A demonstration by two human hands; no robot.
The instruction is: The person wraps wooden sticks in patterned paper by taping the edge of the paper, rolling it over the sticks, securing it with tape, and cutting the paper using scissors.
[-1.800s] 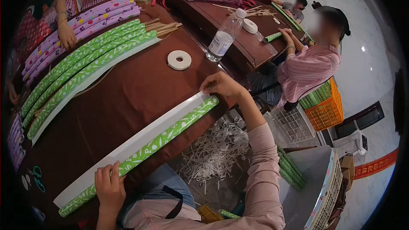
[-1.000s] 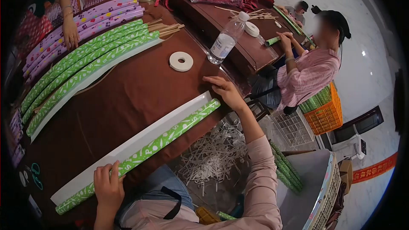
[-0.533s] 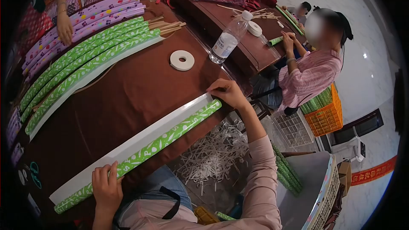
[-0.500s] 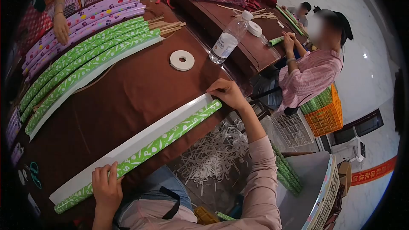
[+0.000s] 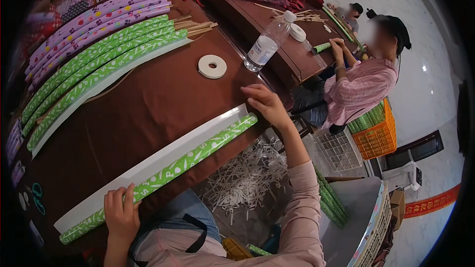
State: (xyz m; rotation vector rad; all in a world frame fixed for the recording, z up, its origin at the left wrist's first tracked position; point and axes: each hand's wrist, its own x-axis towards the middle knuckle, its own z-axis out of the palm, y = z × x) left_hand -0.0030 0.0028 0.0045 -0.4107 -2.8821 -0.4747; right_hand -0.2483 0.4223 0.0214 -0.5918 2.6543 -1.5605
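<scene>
A roll of green patterned wrapping paper (image 5: 183, 160) lies slantwise along the table's near edge, with a white strip of its sheet unrolled on the far side. My left hand (image 5: 121, 211) grips the roll near its lower left end, fingers over the top. At the upper right end, my right hand (image 5: 268, 106) hovers just beside the sheet's corner. Its fingers are bent loosely and apart, and I see nothing in them. Beyond the sheet lies a flat white roll of tape (image 5: 221, 71).
Green and purple paper rolls (image 5: 99, 62) are stacked at the left, near teal scissors (image 5: 37, 199). A water bottle (image 5: 262, 52) stands at the back. White paper strips (image 5: 242, 180) heap below the table edge. A person in pink (image 5: 363, 81) works at the right.
My right hand has let go of the sheet's corner and its fingers have spread. My left hand still grips the roll. The other person's hand at the upper left is out of view.
</scene>
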